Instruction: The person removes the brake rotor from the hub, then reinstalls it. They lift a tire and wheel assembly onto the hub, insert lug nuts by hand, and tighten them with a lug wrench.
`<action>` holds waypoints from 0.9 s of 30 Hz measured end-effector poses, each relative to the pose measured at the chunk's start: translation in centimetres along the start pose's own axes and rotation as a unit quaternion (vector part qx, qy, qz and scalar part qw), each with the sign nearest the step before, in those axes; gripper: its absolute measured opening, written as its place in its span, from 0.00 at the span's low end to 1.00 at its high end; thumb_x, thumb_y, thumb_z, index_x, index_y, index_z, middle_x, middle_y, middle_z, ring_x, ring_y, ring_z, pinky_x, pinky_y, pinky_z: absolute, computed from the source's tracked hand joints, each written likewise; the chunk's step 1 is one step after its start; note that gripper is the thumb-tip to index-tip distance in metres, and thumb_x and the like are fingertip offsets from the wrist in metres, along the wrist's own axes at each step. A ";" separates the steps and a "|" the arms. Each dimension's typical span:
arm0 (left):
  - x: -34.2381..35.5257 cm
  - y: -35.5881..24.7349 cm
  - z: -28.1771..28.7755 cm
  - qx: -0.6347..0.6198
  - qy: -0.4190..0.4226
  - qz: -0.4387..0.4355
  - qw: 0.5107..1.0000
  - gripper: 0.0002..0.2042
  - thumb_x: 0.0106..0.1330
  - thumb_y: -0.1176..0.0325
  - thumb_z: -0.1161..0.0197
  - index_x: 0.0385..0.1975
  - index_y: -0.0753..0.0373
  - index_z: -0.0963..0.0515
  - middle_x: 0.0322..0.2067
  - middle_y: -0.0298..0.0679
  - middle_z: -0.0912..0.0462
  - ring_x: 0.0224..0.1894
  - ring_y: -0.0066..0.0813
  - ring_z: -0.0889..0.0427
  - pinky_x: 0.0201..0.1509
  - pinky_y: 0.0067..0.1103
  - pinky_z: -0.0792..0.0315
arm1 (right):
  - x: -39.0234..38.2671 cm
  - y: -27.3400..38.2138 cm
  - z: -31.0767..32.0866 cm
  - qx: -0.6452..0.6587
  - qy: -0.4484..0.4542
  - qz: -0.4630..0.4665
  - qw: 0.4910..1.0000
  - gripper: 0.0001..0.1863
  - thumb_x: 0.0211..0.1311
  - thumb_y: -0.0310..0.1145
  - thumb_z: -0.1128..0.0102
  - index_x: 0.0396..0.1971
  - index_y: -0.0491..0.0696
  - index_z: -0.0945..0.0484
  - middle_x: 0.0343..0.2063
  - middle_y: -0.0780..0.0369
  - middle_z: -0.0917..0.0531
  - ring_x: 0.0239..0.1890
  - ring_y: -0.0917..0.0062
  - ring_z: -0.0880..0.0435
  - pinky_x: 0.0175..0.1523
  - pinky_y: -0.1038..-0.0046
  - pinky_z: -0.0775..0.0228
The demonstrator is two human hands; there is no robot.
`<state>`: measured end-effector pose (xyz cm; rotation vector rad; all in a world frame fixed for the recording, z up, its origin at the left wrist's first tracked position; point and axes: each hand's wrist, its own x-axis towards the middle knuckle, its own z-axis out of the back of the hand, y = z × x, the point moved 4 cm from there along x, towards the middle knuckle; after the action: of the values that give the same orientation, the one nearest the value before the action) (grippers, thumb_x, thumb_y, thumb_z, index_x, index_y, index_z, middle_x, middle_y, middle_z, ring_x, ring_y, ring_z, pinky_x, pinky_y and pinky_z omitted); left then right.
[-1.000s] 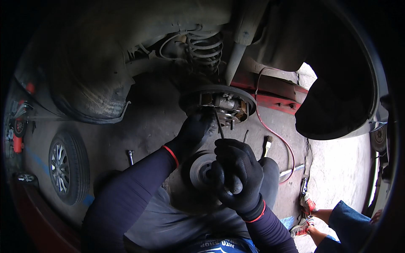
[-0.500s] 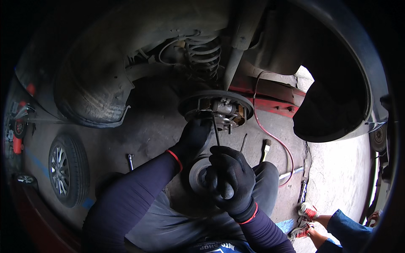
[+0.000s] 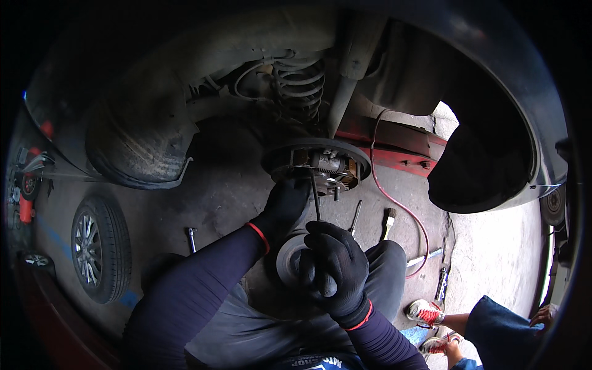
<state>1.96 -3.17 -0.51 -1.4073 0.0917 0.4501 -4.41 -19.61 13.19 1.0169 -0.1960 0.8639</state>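
Observation:
Below the coil spring hangs an exposed drum brake assembly [image 3: 327, 161], its round backing plate carrying shoes, small springs and wheel studs. My left hand [image 3: 287, 200], in a black glove, is closed against its lower left side; the fingertips and whatever they grip are hidden. In a closed fist, my gloved right hand [image 3: 339, 262] holds a long thin tool that looks like a screwdriver [image 3: 317, 200]. Its dark shaft points up at the brake's hub area, while the fist covers its handle. Under my hands, a round grey brake drum [image 3: 285, 262] sits between my legs, partly covered.
A wheel [image 3: 98, 250] stands at left, near a ratchet [image 3: 192, 239]. Right of the brake lie a thin rod-like tool [image 3: 356, 216], a brush [image 3: 388, 223] and a wrench [image 3: 442, 282]. A red hose [image 3: 404, 203] curves there. Another person's shoes [image 3: 425, 313] are at lower right.
My right hand and the tool have shifted slightly down and left. My left hand stays at the brake. The other person's feet have moved left, closer to me.

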 end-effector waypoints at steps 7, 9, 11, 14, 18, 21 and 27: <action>-0.5 -0.9 -0.1 0.021 -0.002 0.000 1.000 0.18 0.79 0.57 0.49 0.52 0.66 0.22 0.41 0.33 0.21 0.42 0.19 0.28 0.49 0.24 0.30 | -0.4 -0.4 -0.3 0.013 -0.007 0.003 1.000 0.32 0.43 0.38 0.30 0.50 0.39 0.23 0.51 0.47 0.20 0.46 0.53 0.17 0.50 0.56 0.26; -0.4 -0.8 0.0 0.030 -0.015 -0.009 0.999 0.19 0.78 0.55 0.50 0.52 0.64 0.22 0.42 0.47 0.17 0.46 0.42 0.21 0.49 0.34 0.28 | -0.5 -0.5 -0.3 0.009 -0.010 -0.001 1.000 0.32 0.42 0.38 0.30 0.50 0.39 0.23 0.51 0.46 0.20 0.46 0.53 0.17 0.50 0.56 0.25; -0.1 -0.4 0.0 0.041 -0.025 -0.011 0.999 0.19 0.77 0.54 0.50 0.52 0.63 0.22 0.43 0.53 0.16 0.49 0.53 0.17 0.49 0.39 0.26 | -0.5 -0.6 -0.4 0.014 -0.011 0.001 1.000 0.31 0.42 0.37 0.30 0.50 0.40 0.23 0.51 0.47 0.20 0.46 0.53 0.17 0.50 0.57 0.25; 0.4 0.4 0.0 0.056 -0.019 -0.011 0.998 0.19 0.76 0.54 0.50 0.52 0.63 0.22 0.43 0.54 0.16 0.49 0.54 0.18 0.50 0.39 0.26 | -0.7 -0.5 -0.5 0.012 -0.009 0.001 1.000 0.31 0.42 0.37 0.30 0.50 0.40 0.23 0.52 0.47 0.20 0.46 0.53 0.17 0.50 0.57 0.25; 0.7 0.6 0.0 0.062 -0.018 -0.024 0.998 0.19 0.76 0.55 0.49 0.52 0.62 0.21 0.44 0.54 0.16 0.51 0.54 0.18 0.51 0.38 0.26 | -0.8 -0.7 -0.5 0.033 -0.014 -0.010 0.999 0.30 0.42 0.35 0.31 0.50 0.41 0.23 0.52 0.48 0.20 0.46 0.53 0.17 0.49 0.58 0.25; 0.3 0.2 0.1 0.039 -0.033 -0.025 0.998 0.18 0.76 0.55 0.49 0.51 0.63 0.20 0.45 0.54 0.16 0.51 0.53 0.18 0.52 0.38 0.26 | -0.8 -0.6 -0.6 0.011 -0.022 0.005 1.000 0.29 0.44 0.34 0.31 0.50 0.42 0.23 0.53 0.48 0.20 0.46 0.54 0.17 0.49 0.59 0.25; 0.2 0.0 0.0 0.031 0.004 0.003 0.999 0.14 0.79 0.63 0.49 0.52 0.64 0.22 0.41 0.33 0.21 0.42 0.20 0.26 0.49 0.24 0.30 | -0.4 0.0 -0.3 0.011 -0.028 0.002 1.000 0.27 0.45 0.34 0.32 0.48 0.42 0.23 0.52 0.49 0.20 0.44 0.55 0.16 0.48 0.59 0.24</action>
<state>2.17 -3.11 -0.60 -1.3479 0.1162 0.4439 -4.74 -19.56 12.79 1.0631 -0.2364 0.8440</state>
